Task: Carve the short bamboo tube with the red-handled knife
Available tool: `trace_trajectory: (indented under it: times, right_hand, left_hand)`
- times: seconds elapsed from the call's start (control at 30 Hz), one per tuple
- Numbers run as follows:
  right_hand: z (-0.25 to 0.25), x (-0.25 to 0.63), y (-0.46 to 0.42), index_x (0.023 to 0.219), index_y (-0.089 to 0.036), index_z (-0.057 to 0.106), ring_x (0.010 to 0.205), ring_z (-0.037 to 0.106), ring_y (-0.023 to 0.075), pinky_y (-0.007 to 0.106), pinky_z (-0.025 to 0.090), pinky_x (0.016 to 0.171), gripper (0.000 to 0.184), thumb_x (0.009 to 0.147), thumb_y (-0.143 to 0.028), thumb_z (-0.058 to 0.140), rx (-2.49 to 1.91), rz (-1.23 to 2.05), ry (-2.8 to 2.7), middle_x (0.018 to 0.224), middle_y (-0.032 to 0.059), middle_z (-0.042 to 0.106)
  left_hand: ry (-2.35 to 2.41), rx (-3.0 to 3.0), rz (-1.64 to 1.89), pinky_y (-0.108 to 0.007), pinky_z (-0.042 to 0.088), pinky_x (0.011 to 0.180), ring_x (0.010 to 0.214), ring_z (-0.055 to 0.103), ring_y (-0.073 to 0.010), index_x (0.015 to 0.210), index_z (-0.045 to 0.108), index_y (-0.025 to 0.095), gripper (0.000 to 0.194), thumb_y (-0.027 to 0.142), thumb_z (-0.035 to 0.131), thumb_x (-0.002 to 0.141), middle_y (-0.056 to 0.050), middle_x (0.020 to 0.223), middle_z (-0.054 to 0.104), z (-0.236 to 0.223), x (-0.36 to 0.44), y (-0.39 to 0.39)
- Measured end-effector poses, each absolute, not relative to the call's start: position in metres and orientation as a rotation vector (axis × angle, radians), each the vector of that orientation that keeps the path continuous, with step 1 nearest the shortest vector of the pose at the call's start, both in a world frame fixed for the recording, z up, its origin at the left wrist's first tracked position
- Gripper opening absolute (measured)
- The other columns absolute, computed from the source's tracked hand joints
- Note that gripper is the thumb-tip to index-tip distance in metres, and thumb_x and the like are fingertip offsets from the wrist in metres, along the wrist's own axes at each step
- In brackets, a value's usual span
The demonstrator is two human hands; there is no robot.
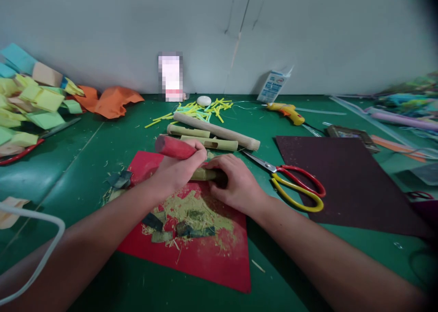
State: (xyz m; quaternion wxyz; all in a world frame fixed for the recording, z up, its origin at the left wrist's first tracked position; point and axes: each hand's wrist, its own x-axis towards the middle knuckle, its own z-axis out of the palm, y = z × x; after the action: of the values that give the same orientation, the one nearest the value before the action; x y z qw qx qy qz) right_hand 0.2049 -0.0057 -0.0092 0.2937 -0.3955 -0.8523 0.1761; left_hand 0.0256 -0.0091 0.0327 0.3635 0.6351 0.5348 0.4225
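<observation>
My left hand [179, 166] is closed around a tool with a thick red handle [174, 148]; its working end is hidden behind my fingers and the work. Gripped in my right hand [236, 182] is a short piece of bamboo [200, 174], lying sideways between both hands. Below them is a red mat [212, 268], covered partly by pale bamboo shavings [201, 207] and several dark green chips [195, 231]. Just beyond my hands lie two cut bamboo pieces, one with a slot in its side [224, 144], and a longer pale stick [219, 130].
Scissors [290, 175] with red and yellow handles lie to the right, partly on a dark sheet [342, 184]. Farther back are a yellow glue gun [289, 113], yellow strips [191, 109] and a lit phone [170, 77]. Folded paper [37, 97] is heaped left, and a white cable [56, 225] loops nearby.
</observation>
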Motion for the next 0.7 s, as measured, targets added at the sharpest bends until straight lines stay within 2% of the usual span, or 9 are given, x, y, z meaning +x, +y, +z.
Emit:
trace_trajectory:
  times: [0.07,0.17,0.33,0.43,0.57,0.7]
  right_hand:
    - [-0.009,0.205,-0.006,0.097,-0.021,0.06,0.094,0.06,0.0253,0.037,0.042,0.081,0.03,0.068,-0.015,0.063,-1.044,0.481,-2.27,0.1,0.007,0.069]
    - [-0.01,0.206,-0.005,0.096,-0.021,0.061,0.093,0.061,0.0253,0.039,0.044,0.083,0.029,0.068,-0.014,0.062,-1.021,0.501,-2.243,0.098,0.0067,0.069]
    - [-0.009,0.209,-0.003,0.094,-0.022,0.06,0.097,0.063,0.0231,0.04,0.05,0.086,0.024,0.075,-0.01,0.053,-0.991,0.507,-1.94,0.099,0.0068,0.068]
    - [-0.009,0.212,-0.003,0.095,-0.023,0.06,0.09,0.064,0.0199,0.039,0.052,0.082,0.022,0.081,-0.011,0.049,-1.035,0.517,-1.695,0.097,0.0053,0.067]
    - [-0.009,0.213,-0.005,0.094,-0.024,0.06,0.088,0.064,0.0191,0.037,0.054,0.079,0.013,0.089,-0.02,0.05,-1.038,0.547,-1.504,0.096,0.0051,0.066]
    - [-0.008,0.209,-0.008,0.094,-0.024,0.061,0.077,0.063,0.0163,0.034,0.054,0.072,0.013,0.094,-0.025,0.048,-1.015,0.589,-1.458,0.087,0.0029,0.065]
  left_hand:
    - [1.435,1.666,1.119,-0.028,0.04,0.066,0.069,0.049,-0.0142,0.077,0.058,0.021,0.007,0.023,0.052,0.079,0.002,0.068,0.052,0.032,0.024,-0.008]
    - [1.433,1.669,1.175,-0.027,0.04,0.065,0.069,0.05,-0.0143,0.086,0.06,0.022,0.008,0.024,0.053,0.081,0.002,0.069,0.053,0.03,0.023,-0.008]
    - [1.371,1.475,1.191,-0.026,0.037,0.056,0.058,0.046,-0.0115,0.079,0.057,0.022,0.012,0.032,0.059,0.085,0.004,0.061,0.05,0.025,0.022,-0.003]
    - [1.296,1.296,1.254,-0.025,0.033,0.05,0.05,0.042,-0.0094,0.078,0.054,0.021,0.017,0.035,0.062,0.084,0.005,0.057,0.05,0.023,0.021,0.003]
    - [1.267,1.315,1.271,-0.025,0.035,0.051,0.052,0.044,-0.0089,0.079,0.056,0.02,0.019,0.037,0.063,0.084,0.004,0.061,0.055,0.022,0.02,0.004]
    - [1.226,1.399,1.22,-0.024,0.036,0.053,0.054,0.046,-0.0085,0.085,0.059,0.02,0.018,0.038,0.061,0.087,0.003,0.065,0.057,0.02,0.02,0.0]
